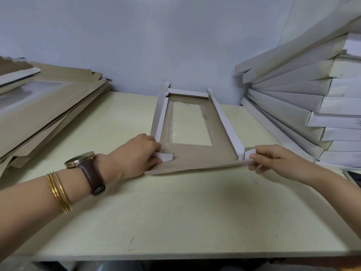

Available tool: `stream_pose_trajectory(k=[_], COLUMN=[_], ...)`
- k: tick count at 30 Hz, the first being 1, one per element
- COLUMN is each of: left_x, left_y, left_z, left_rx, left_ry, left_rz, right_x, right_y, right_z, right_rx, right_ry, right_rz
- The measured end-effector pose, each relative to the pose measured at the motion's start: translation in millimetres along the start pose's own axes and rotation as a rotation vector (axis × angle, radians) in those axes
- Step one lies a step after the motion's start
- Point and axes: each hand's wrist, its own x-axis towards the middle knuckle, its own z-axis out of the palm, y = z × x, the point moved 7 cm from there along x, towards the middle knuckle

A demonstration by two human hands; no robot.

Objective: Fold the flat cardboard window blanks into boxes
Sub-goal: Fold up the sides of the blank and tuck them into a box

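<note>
Window blank at middle of table, long axis running from table's near edge toward far edge; side walls folded up. Left hand pinches near-left corner tab; right hand pinches lifted near flap's right end.

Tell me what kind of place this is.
Probably a small packing workbench. A pile of flat brown blanks sits at the left, folded white boxes are stacked at the right, and the left hand and right hand grip a half-folded window box on the table.
</note>
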Motion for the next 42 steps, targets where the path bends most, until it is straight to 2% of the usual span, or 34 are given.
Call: stream_pose_trajectory(k=[3,6,11,17,20,25,33,40,42], left_x=[0.4,0.9,0.4,1.1,1.6,3.1,0.3,-1.1,-0.7], left_y=[0.3,-0.3,-0.8,-1.2,-2.1,-2.7,-1.9,1.2,1.6], left_z=[-0.6,-0.5,0.2,0.9,1.6,1.3,0.2,-0.7,-1.7], left_rx=[0.001,0.004,-0.01,-0.012,-0.015,-0.02,-0.04,-0.076,-0.093], left_ry=[0.001,-0.002,-0.005,-0.008,-0.011,0.005,-0.023,-0.025,-0.003], left_rz=[0.004,-0.004,-0.015,-0.026,-0.025,-0.021,-0.025,-0.012,-0.008], right_x=[-0.1,-3.3,-2.7,-0.8,0.6,2.6,8.0,16.9,17.1], right_y=[2.4,-3.7,-5.0,19.2,19.4,0.2,-17.0,-24.5,-25.0], right_z=[3.2,5.9,3.0,1.1,0.9,0.9,12.8,33.1,32.0], right_rx=[0.014,-0.091,-0.101,0.191,0.263,0.153,-0.226,-0.433,-0.41], right_ry=[0.018,0.003,0.011,0.02,0.065,0.099,0.202,0.197,0.208], right_rz=[0.033,0.013,-0.035,0.177,0.168,0.004,-0.179,-0.266,-0.265])
